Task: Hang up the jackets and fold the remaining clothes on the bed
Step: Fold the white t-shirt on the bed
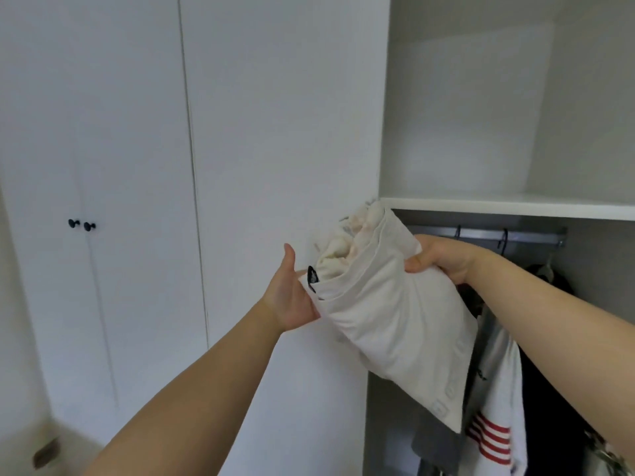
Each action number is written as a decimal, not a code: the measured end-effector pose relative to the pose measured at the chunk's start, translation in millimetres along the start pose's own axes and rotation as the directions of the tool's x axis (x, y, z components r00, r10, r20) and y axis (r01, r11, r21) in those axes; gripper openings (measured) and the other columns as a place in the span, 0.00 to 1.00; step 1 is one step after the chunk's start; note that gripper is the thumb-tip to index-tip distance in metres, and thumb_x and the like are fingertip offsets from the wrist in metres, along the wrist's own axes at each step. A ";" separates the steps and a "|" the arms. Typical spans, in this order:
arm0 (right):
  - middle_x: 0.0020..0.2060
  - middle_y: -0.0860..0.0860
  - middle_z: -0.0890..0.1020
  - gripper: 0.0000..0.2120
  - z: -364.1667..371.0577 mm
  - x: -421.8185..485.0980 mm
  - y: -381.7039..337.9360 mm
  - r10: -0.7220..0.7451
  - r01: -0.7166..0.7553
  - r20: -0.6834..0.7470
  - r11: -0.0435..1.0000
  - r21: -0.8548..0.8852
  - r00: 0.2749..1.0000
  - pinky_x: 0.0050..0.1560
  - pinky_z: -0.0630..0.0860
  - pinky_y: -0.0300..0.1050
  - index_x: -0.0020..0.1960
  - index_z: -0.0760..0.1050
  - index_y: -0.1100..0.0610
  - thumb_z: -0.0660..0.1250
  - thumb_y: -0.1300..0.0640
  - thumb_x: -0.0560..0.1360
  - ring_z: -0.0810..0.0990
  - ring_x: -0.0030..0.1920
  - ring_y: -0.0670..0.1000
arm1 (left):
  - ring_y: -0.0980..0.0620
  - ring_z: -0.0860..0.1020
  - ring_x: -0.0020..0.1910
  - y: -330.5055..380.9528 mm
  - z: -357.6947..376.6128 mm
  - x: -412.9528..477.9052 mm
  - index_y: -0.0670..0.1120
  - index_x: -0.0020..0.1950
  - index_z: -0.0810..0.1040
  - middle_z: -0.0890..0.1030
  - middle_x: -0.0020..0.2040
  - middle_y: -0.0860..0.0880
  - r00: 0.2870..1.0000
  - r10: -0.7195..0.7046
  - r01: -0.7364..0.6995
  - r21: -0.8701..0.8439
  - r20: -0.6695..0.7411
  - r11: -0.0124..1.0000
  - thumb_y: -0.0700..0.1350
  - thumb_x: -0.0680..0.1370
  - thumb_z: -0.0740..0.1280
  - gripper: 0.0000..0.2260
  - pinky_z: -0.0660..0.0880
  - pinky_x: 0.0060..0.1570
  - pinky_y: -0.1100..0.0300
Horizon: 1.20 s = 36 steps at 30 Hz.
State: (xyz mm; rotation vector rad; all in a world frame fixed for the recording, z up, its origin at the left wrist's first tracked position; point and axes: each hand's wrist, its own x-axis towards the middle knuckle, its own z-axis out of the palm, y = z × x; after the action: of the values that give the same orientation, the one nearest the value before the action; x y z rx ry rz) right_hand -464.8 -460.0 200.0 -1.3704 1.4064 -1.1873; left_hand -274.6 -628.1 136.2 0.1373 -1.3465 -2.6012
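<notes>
A folded cream-white garment (395,321) with fleecy lining and a small black tag is held up in front of the open wardrobe, just below the white shelf (508,204). My left hand (292,290) supports its left edge, thumb up and fingers under the cloth. My right hand (436,259) grips its upper right edge. Behind it, clothes hang from the grey rail (488,233): a white garment with red stripes (494,413) and dark jackets (549,338).
Closed white wardrobe doors (240,166) fill the left, with two small black knobs (81,224). The open compartment above the shelf holds nothing visible. A strip of beige floor (44,451) shows at the lower left.
</notes>
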 end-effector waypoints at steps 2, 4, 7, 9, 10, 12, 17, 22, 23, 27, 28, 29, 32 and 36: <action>0.51 0.58 0.83 0.43 -5.9 1.2 5.3 0.071 -0.073 -0.059 0.997 -0.032 0.996 0.48 0.80 0.47 0.56 0.78 0.64 0.86 0.53 0.43 0.83 0.51 0.56 | 0.44 0.81 0.55 12.6 0.9 -3.8 0.42 0.58 0.82 0.81 0.59 0.43 1.000 0.003 -0.002 0.062 -0.031 0.998 0.75 0.72 0.45 0.44 0.72 0.57 0.49; 0.52 0.59 0.83 0.41 -8.2 6.3 8.5 0.134 -0.145 -0.132 0.986 -0.083 0.982 0.50 0.80 0.49 0.55 0.79 0.64 0.86 0.54 0.45 0.83 0.50 0.57 | 0.45 0.79 0.59 25.0 2.3 -5.5 0.42 0.62 0.78 0.80 0.61 0.45 0.999 -0.027 0.033 0.225 -0.032 0.974 0.75 0.70 0.47 0.43 0.72 0.60 0.50; 0.52 0.60 0.83 0.22 -2.0 18.0 4.2 0.175 -0.215 -0.240 0.965 -0.151 0.955 0.58 0.76 0.54 0.52 0.80 0.61 0.76 0.60 0.58 0.82 0.51 0.59 | 0.47 0.79 0.56 41.5 15.4 -5.6 0.46 0.59 0.80 0.82 0.57 0.47 0.994 -0.051 0.089 0.444 -0.098 0.891 0.68 0.68 0.61 0.32 0.72 0.61 0.52; 0.51 0.59 0.83 0.19 2.6 23.0 -2.0 0.165 -0.222 -0.289 0.959 -0.177 0.943 0.58 0.76 0.54 0.51 0.81 0.61 0.72 0.60 0.60 0.82 0.51 0.60 | 0.50 0.81 0.52 50.1 29.1 -5.0 0.47 0.55 0.80 0.84 0.52 0.49 0.984 -0.036 0.126 0.536 -0.176 0.835 0.61 0.67 0.69 0.24 0.75 0.57 0.53; 0.51 0.59 0.83 0.19 3.3 23.5 -5.9 0.161 -0.223 -0.308 0.958 -0.179 0.938 0.56 0.77 0.52 0.51 0.80 0.61 0.72 0.59 0.61 0.82 0.50 0.59 | 0.51 0.81 0.52 53.6 36.8 -3.8 0.48 0.55 0.79 0.84 0.51 0.49 0.981 -0.029 0.139 0.590 -0.193 0.796 0.58 0.68 0.71 0.21 0.76 0.56 0.54; 0.51 0.59 0.84 0.20 -0.9 21.2 -12.3 0.149 -0.215 -0.325 0.960 -0.178 0.934 0.51 0.78 0.49 0.53 0.80 0.61 0.72 0.55 0.62 0.83 0.49 0.58 | 0.51 0.82 0.52 61.2 49.9 4.2 0.48 0.57 0.79 0.84 0.52 0.50 0.983 0.018 0.123 0.719 -0.185 0.684 0.51 0.72 0.73 0.16 0.77 0.53 0.54; 0.50 0.55 0.84 0.27 -26.9 1.0 -35.3 0.048 -0.113 -0.385 0.982 -0.148 0.922 0.49 0.77 0.44 0.52 0.80 0.58 0.79 0.44 0.60 0.84 0.49 0.53 | 0.47 0.82 0.54 86.1 98.5 33.5 0.45 0.60 0.78 0.83 0.54 0.47 0.984 0.115 0.041 0.808 -0.134 0.588 0.44 0.69 0.76 0.21 0.77 0.57 0.52; 0.44 0.53 0.85 0.15 -64.8 -23.4 -76.5 -0.122 -0.111 -0.632 0.942 -0.316 0.765 0.47 0.77 0.43 0.46 0.80 0.56 0.68 0.44 0.72 0.83 0.42 0.50 | 0.45 0.81 0.52 107.0 151.5 78.0 0.41 0.63 0.75 0.81 0.55 0.43 0.976 0.186 -0.052 0.707 -0.113 0.706 0.41 0.73 0.71 0.19 0.78 0.45 0.54; 0.42 0.52 0.85 0.15 -70.2 -26.9 -86.8 -0.162 -0.137 -0.670 0.919 -0.371 0.725 0.45 0.77 0.42 0.44 0.80 0.55 0.68 0.42 0.72 0.83 0.41 0.50 | 0.45 0.81 0.50 109.9 160.3 84.1 0.41 0.62 0.75 0.82 0.54 0.43 0.975 0.201 -0.087 0.665 -0.096 0.742 0.40 0.73 0.70 0.18 0.78 0.44 0.54; 0.37 0.49 0.81 0.15 -105.6 -34.4 -137.6 -0.416 -0.257 -0.759 0.766 -0.590 0.502 0.37 0.71 0.40 0.41 0.78 0.55 0.66 0.43 0.75 0.79 0.38 0.49 | 0.46 0.80 0.44 121.1 201.9 116.0 0.42 0.56 0.76 0.82 0.47 0.44 0.954 0.298 -0.272 0.463 0.017 0.844 0.39 0.76 0.66 0.09 0.77 0.45 0.55; 0.39 0.52 0.81 0.13 -117.7 -35.7 -152.8 -0.492 -0.282 -0.745 0.713 -0.641 0.449 0.41 0.72 0.42 0.42 0.78 0.55 0.65 0.46 0.76 0.79 0.42 0.51 | 0.46 0.80 0.42 124.6 213.4 125.5 0.43 0.53 0.76 0.81 0.45 0.44 0.942 0.333 -0.322 0.408 0.044 0.855 0.39 0.77 0.65 0.06 0.76 0.44 0.55; 0.44 0.55 0.82 0.12 -128.8 -37.7 -168.0 -0.560 -0.311 -0.726 0.661 -0.682 0.400 0.46 0.73 0.44 0.46 0.79 0.58 0.64 0.50 0.77 0.80 0.48 0.53 | 0.46 0.79 0.40 127.6 224.4 134.3 0.44 0.52 0.75 0.81 0.44 0.45 0.931 0.359 -0.361 0.347 0.073 0.865 0.39 0.77 0.64 0.05 0.75 0.42 0.56; 0.53 0.59 0.81 0.13 -155.9 -44.7 -200.2 -0.670 -0.455 -0.688 0.538 -0.710 0.281 0.51 0.70 0.45 0.55 0.77 0.62 0.60 0.55 0.78 0.78 0.57 0.58 | 0.47 0.79 0.39 134.5 243.2 168.3 0.44 0.55 0.74 0.80 0.45 0.45 0.910 0.407 -0.416 0.193 0.082 0.889 0.40 0.79 0.62 0.06 0.75 0.35 0.59; 0.61 0.62 0.77 0.16 -177.7 -49.8 -176.6 -0.609 -0.609 -0.716 0.437 -0.663 0.343 0.57 0.69 0.48 0.62 0.73 0.63 0.57 0.55 0.80 0.74 0.61 0.61 | 0.46 0.78 0.34 115.9 218.6 224.7 0.42 0.52 0.76 0.81 0.46 0.43 0.935 0.338 -0.313 0.204 -0.102 0.927 0.39 0.78 0.62 0.05 0.73 0.28 0.61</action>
State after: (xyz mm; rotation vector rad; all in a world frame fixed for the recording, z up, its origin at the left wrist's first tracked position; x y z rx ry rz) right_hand -595.3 -389.6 408.0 -1.1871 3.4460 -1.2798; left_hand -515.7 -570.1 360.2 0.1056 -1.4234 -2.1525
